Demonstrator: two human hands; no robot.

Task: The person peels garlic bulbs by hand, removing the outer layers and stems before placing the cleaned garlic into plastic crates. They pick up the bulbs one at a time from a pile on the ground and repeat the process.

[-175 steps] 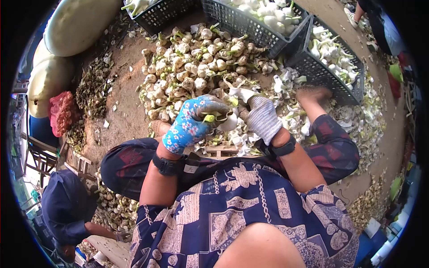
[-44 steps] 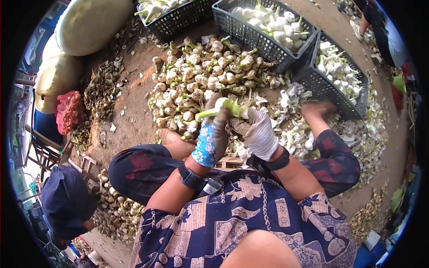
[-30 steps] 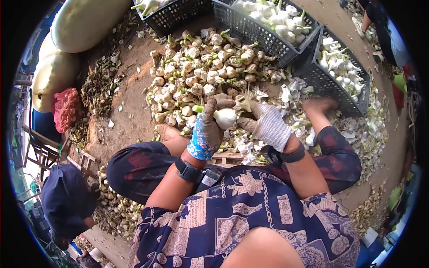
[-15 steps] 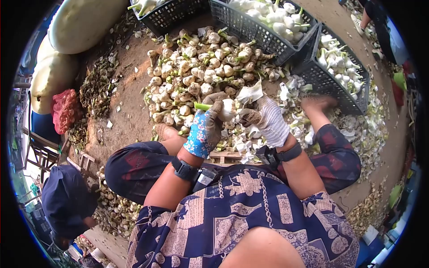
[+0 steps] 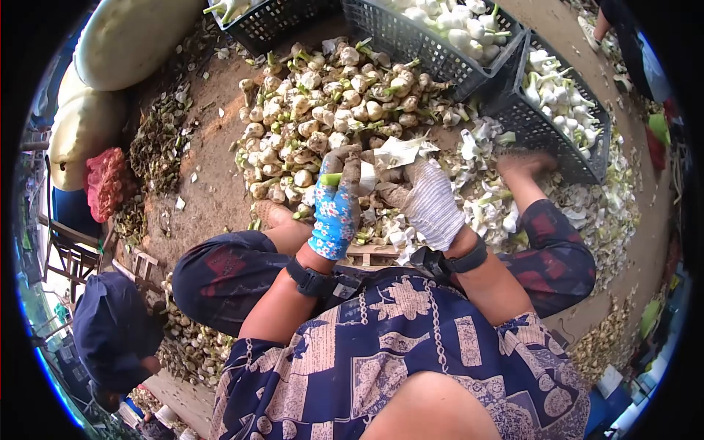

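My left hand, in a soiled glove with a blue flowered cuff, is closed around a garlic bulb. The bulb's short green stem pokes out on the left side of that hand. Facing it, my right hand wears a white striped glove with dirty fingertips. Its fingers are drawn together close against the bulb, with a broad pale flap of garlic skin at their tips. Glove fingers partly hide the bulb. Beyond both hands lies a heap of unpeeled garlic.
Black crates of clean white garlic stand at the back: one crate in the middle, another at right. Peeled skins litter the ground. Large pale sacks and a red net bag are at left. Another person sits lower left.
My right hand has moved slightly left and inward to the bulb, and the skin flap has shifted left with it. My left hand has turned more upright, still holding the bulb.
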